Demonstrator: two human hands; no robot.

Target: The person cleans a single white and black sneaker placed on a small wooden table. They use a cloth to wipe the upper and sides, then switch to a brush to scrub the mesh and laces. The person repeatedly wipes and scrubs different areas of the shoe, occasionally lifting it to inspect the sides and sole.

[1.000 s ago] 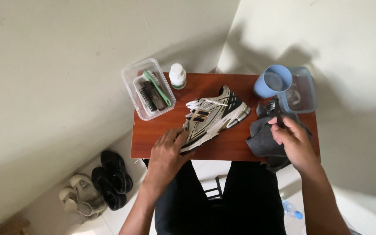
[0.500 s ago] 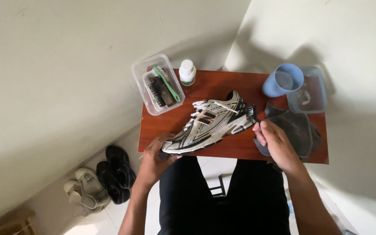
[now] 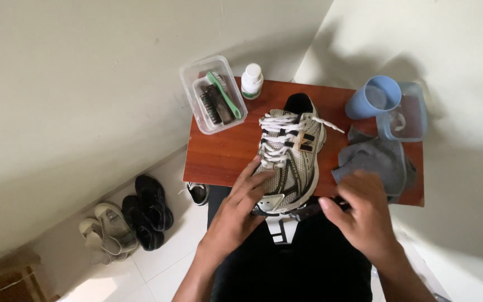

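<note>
1 running shoe [image 3: 289, 159], white and cream mesh with dark trim and white laces, lying on the wooden tabletop [image 3: 219, 154], heel toward the far edge, toe overhanging the near edge above the person's lap.

Left hand [image 3: 238, 207]: fingers spread flat over the toe box, pressing the shoe steady, not closed around it.
Right hand [image 3: 364, 212]: loosely curled at the toe's right side, near a dark strip at the sole's edge; motion-blurred, so I cannot tell whether it grips anything.

1 grey cloth [image 3: 373, 162], crumpled, just right of the shoe.
1 blue cup [image 3: 373, 96] and 1 clear tub [image 3: 406, 118], far right corner.
1 clear box [image 3: 213, 92] holding 2 brushes, far left corner; 1 small white bottle [image 3: 251, 80] beside it.
Several shoes [image 3: 129, 215] on the floor, left.

Step judged: shoe being positioned and braced for handling. Any further move calls for the left hand's steady hold.
</note>
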